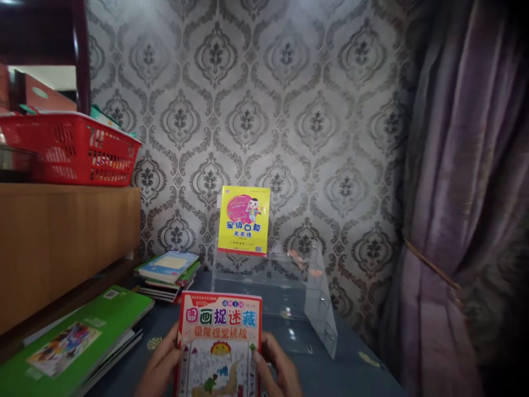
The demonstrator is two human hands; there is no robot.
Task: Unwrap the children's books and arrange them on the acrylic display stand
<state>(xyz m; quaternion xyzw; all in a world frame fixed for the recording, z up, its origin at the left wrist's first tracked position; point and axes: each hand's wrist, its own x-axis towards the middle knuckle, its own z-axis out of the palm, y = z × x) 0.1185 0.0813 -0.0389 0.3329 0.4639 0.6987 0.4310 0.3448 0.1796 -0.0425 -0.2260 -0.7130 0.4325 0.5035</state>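
Left hand point(162, 361) and right hand point(281, 366) clasp a book point(221, 344) (an edge each) above the table point(351, 366), patterned wall point(256, 110) beyond

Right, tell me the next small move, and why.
Probably move the picture hide-and-seek book forward toward the clear acrylic rack: the left hand and right hand hold its side edges, the rack stands just beyond, and a yellow mental-arithmetic workbook stands upright there.

Blue-grey counter point(347, 380) carrying clear tiered rack point(321, 309). Small book stack point(165, 270) lying left of rack; second stack point(112, 361), topped by green book point(119, 309), lying farther left, nearer camera than rack. Pale oval marks point(369, 359) showing either side of rack.
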